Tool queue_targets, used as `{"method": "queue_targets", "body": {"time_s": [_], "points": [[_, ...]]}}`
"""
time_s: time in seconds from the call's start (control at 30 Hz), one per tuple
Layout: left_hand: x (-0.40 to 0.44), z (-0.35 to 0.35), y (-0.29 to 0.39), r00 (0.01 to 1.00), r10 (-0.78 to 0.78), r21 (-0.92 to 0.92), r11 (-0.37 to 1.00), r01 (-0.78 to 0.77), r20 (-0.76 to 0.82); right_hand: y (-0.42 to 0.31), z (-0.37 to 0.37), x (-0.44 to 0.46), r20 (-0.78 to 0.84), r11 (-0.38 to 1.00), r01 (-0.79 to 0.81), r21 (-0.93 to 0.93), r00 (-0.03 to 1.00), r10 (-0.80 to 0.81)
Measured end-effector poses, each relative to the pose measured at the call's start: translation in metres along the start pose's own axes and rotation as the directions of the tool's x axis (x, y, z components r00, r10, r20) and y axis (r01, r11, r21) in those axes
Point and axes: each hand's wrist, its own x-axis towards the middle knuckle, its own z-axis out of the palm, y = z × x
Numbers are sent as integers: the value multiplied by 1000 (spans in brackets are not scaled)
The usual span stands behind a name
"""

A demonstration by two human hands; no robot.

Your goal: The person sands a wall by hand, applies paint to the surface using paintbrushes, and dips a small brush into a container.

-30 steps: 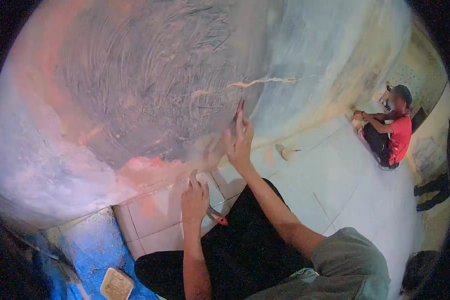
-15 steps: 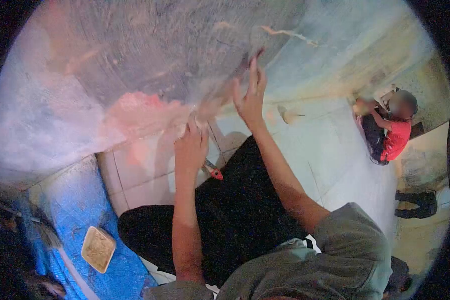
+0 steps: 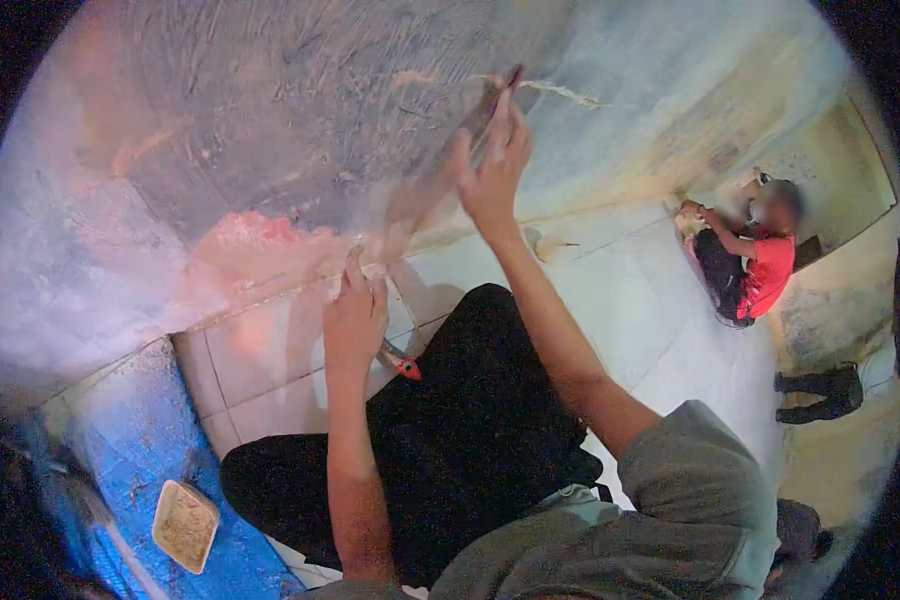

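Head view, right fingers: long and partly spread, grasping a slim dark tool (image 3: 516, 76) at the fingertips of the right hand (image 3: 495, 180).
Left fingers: index stretched towards the foot of the wall, others loosely bent; I cannot tell whether the left hand (image 3: 355, 320) grips the red-ended handle (image 3: 402, 363) just beside it.
Step in hand: apparently working the painted surface with the slim tool; its tip is by a pale streak (image 3: 570, 94).
Next move calls for: likely a light, steady touch along the wall, with the wrist kept off the surface.
Wall (image 3: 270, 110): in front of the person, rising from the floor; streaky grey-brown with rough curved marks, pink patch (image 3: 255, 228) low down, hazy blue-grey to the right.
Floor (image 3: 640, 260): pale tiles under bent, black-clad legs (image 3: 460, 430).
Lower left: shallow tub (image 3: 177, 556), tan inside, on a blue sheet (image 3: 135, 420).
Far right: another person (image 3: 767, 270) in red, sitting.
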Motion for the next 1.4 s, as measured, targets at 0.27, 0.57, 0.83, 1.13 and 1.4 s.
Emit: {"method": "queue_targets", "body": {"time_s": [0.27,0.57,0.83,1.13,1.4], "points": [[2,-1,-1,997,9,-10,1000,-10,-72,35,-10,-7,232,965,217,-150,956,-179],[5,2,-8,999,2,17,1000,-1,-54,43,-24,81,104,893,424,-148,905,-413],[5,-5,3,999,-27,-26,999,27,-22,37,-41,163,65,782,606,-144,795,-603],[2,4,-11,995,41,-28,999,-44,-95,27,-41,217,485,674,734,-78,619,-618],[2,-2,-5,999,-11,-22,1000,11,-32,8,-46,220,292,412,911,30,386,-875]]}}
